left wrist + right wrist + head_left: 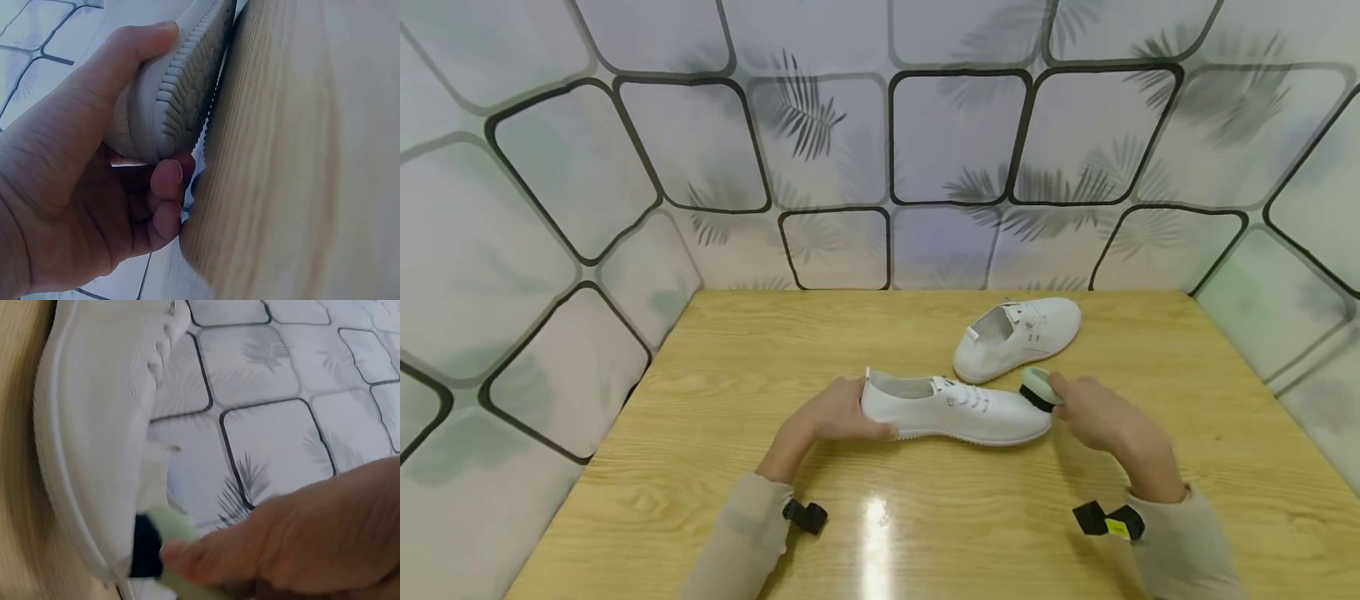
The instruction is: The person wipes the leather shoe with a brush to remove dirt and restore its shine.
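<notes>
A white lace-up shoe (955,412) lies lengthwise in front of me, its toe to the right. My left hand (842,410) grips it by the heel; in the left wrist view the thumb lies along the side and the ridged sole (187,94) is tipped toward the camera. My right hand (1093,408) holds a pale green brush (1039,385) with dark bristles. In the right wrist view the bristles (145,547) meet the upper near the toe, and the thumb presses on the brush's green back.
The other white shoe (1018,337) rests just behind, angled with its toe to the far right. Both stand on a light wooden table (715,367). Patterned wall covering (958,137) rises behind the table and along both sides.
</notes>
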`<state>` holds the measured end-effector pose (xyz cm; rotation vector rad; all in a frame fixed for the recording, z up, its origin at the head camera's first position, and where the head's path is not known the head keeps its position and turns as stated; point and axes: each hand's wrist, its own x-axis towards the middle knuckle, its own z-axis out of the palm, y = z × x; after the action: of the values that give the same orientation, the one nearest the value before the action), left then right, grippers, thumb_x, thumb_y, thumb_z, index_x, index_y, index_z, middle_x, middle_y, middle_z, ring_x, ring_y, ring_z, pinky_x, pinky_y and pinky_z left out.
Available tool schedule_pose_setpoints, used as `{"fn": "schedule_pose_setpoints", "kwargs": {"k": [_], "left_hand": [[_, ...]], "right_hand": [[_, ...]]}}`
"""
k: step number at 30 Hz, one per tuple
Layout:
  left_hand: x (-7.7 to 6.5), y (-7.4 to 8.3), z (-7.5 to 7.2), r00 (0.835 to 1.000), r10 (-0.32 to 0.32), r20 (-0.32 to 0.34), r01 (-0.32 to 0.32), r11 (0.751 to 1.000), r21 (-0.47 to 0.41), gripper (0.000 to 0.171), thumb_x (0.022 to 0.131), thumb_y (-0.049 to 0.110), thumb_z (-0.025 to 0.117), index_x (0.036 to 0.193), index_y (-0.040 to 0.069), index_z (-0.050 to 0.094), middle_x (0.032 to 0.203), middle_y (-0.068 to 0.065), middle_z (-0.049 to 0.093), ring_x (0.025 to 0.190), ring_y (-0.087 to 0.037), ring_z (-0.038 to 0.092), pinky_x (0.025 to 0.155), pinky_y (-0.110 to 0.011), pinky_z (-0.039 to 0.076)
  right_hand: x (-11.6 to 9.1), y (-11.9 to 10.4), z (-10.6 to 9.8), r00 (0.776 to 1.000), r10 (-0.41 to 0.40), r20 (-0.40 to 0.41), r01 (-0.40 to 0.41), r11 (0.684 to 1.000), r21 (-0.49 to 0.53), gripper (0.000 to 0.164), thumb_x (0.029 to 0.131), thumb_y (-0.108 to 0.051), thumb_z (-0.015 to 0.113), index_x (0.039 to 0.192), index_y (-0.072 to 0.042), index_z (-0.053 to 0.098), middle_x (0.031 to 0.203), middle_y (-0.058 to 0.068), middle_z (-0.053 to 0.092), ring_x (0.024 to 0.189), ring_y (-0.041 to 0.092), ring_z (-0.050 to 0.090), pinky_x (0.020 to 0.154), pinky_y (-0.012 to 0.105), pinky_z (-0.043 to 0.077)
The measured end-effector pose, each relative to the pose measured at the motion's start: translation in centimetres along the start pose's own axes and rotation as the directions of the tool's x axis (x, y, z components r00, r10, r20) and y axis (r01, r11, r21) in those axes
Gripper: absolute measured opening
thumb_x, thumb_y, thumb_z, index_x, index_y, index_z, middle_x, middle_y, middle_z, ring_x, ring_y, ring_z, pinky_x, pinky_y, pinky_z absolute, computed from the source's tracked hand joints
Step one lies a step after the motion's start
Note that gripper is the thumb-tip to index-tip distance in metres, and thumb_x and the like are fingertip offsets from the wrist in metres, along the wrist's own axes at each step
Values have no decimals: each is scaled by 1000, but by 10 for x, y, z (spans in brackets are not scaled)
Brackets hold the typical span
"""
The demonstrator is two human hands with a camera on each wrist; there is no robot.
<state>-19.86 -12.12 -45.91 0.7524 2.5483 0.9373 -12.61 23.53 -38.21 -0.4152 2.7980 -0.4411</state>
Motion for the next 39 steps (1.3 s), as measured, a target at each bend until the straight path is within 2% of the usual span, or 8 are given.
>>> {"fn": "schedule_pose_setpoints", "kwargs": {"k": [3, 6, 12, 18, 23, 29, 35, 39], "left_hand": [[-2, -1, 2, 1000, -11, 3, 11, 1000, -9, 69, 70, 50, 84, 124, 16, 60, 92, 7, 68, 78, -10, 62, 72, -31, 51], [-3, -1, 5, 1000, -10, 9, 10, 1000, -3, 71, 70, 52, 83, 125, 15, 59, 93, 7, 67, 79, -9, 61, 72, -30, 51], [-4, 1, 6, 1000, -4, 24, 4, 1000, 31, 76, 71, 53, 83, 132, 16, 57, 102, 6, 66, 85, -9, 61, 77, -30, 51], [-5, 2, 4, 999, 5, 33, -6, 999, 40, 78, 71, 52, 84, 134, 17, 56, 104, 6, 66, 87, -9, 61, 78, -30, 51], [-7, -1, 2, 999, 16, 36, -18, 999, 39, 78, 71, 55, 83, 134, 18, 56, 107, 6, 65, 89, -9, 61, 80, -30, 51], [-8, -3, 1, 1000, -5, 26, 4, 999, 47, 79, 71, 56, 82, 134, 17, 55, 106, 6, 65, 87, -10, 60, 78, -31, 51], [-5, 1, 2, 999, -9, 34, 8, 999, 47, 80, 72, 57, 81, 135, 17, 55, 105, 7, 65, 87, -9, 60, 78, -31, 51], [-5, 1, 3, 999, -9, 43, 8, 999, 36, 80, 71, 55, 83, 135, 17, 54, 107, 6, 65, 89, -9, 60, 79, -31, 51]], "right_hand": [[4, -2, 3, 998, -63, 20, 62, 995, 81, 56, 101, -9, 55, 148, 10, 33, 105, 22, 58, 86, 29, 53, 72, 41, 44], [3, 0, 5, 993, -120, 17, 116, 981, 152, 58, 100, -11, 58, 149, 8, 34, 118, 25, 59, 97, 33, 57, 79, 45, 47], [-2, 22, 3, 999, -42, 8, 40, 989, 145, 63, 93, -8, 68, 145, 10, 38, 132, 35, 52, 115, 47, 55, 89, 57, 47], [5, 24, 5, 991, -128, 39, 114, 961, 251, 64, 93, -14, 69, 147, -1, 37, 133, 30, 54, 113, 45, 58, 85, 52, 51], [2, 33, 3, 994, -101, 39, 89, 968, 236, 60, 92, -8, 69, 144, -4, 41, 123, 25, 60, 105, 38, 60, 78, 47, 52], [20, 18, 9, 983, -179, -30, 181, 960, 215, 58, 93, -5, 64, 147, -6, 41, 141, 30, 48, 122, 51, 51, 95, 61, 45], [5, 38, 1, 991, -131, 3, 128, 972, 195, 55, 92, -4, 67, 142, -9, 45, 123, 22, 61, 105, 38, 60, 79, 49, 51], [6, 41, 5, 981, -194, -14, 192, 954, 231, 55, 92, -6, 68, 143, -8, 45, 125, 21, 60, 105, 36, 59, 80, 49, 50]]}}
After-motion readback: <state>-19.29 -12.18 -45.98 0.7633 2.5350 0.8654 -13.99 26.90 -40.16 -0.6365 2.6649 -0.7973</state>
